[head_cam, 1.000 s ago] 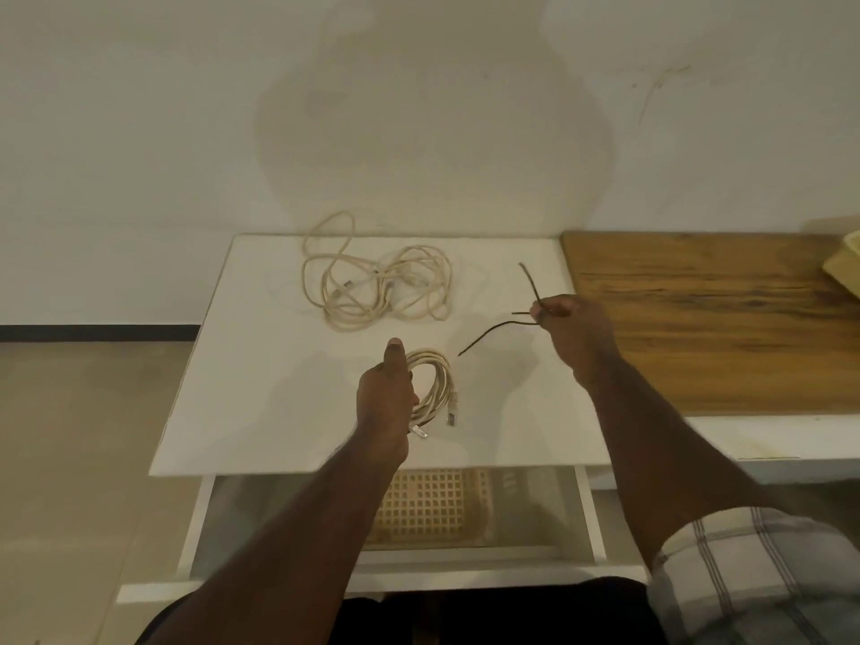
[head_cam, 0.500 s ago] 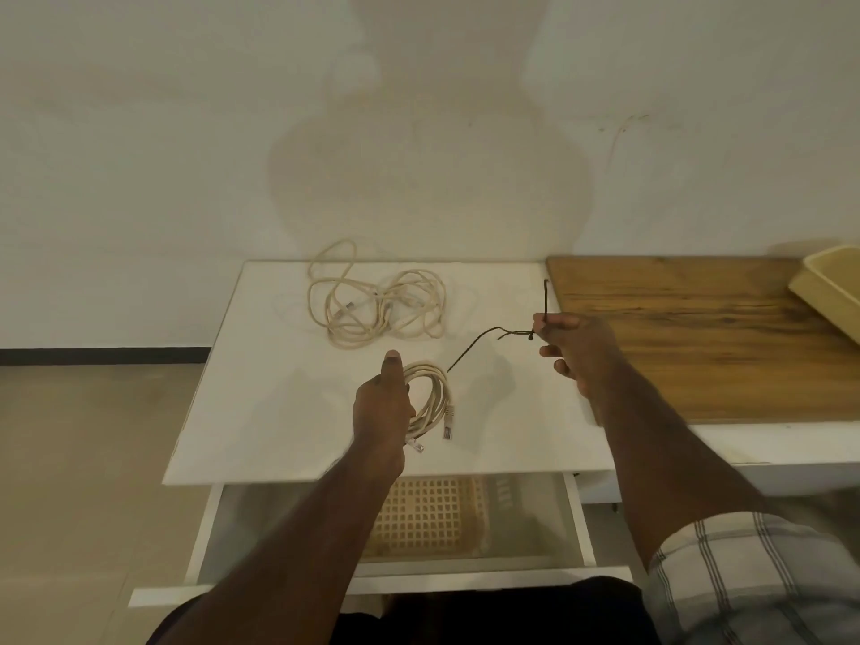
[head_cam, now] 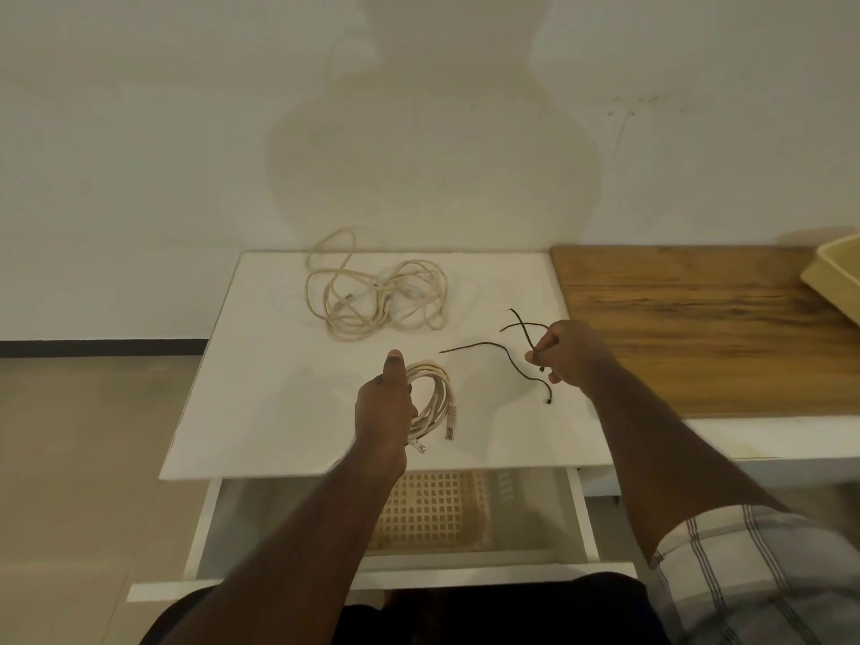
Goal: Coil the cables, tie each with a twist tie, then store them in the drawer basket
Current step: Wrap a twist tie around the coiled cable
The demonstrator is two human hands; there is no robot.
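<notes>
Beige, rubbery cord is what my left hand (head_cam: 384, 407) grips: a coiled cable (head_cam: 430, 402) held just above the white table (head_cam: 260, 365), thumb pointing up along the loops, two plug ends dangling below the fist. My right hand (head_cam: 565, 353) pinches dark twist ties (head_cam: 516, 351) between thumb and fingers; several thin strands fan out to the left, and I cannot tell how many.

The coil looks light and springy, so I judge it would unwind if my grip loosened; best to keep hold across all loops at one side and leave the opposite side free for wrapping. The ties look thin, wiry and shape-holding, easy to drop, so pinch one near its end.

Farther back lies a loose cable tangle (head_cam: 377, 295), uncoiled. Below the table edge the open drawer (head_cam: 581, 519) shows the lattice basket (head_cam: 433, 509). To the right sits a wooden board (head_cam: 698, 328) with a yellowish tray (head_cam: 833, 272) at its far corner.
</notes>
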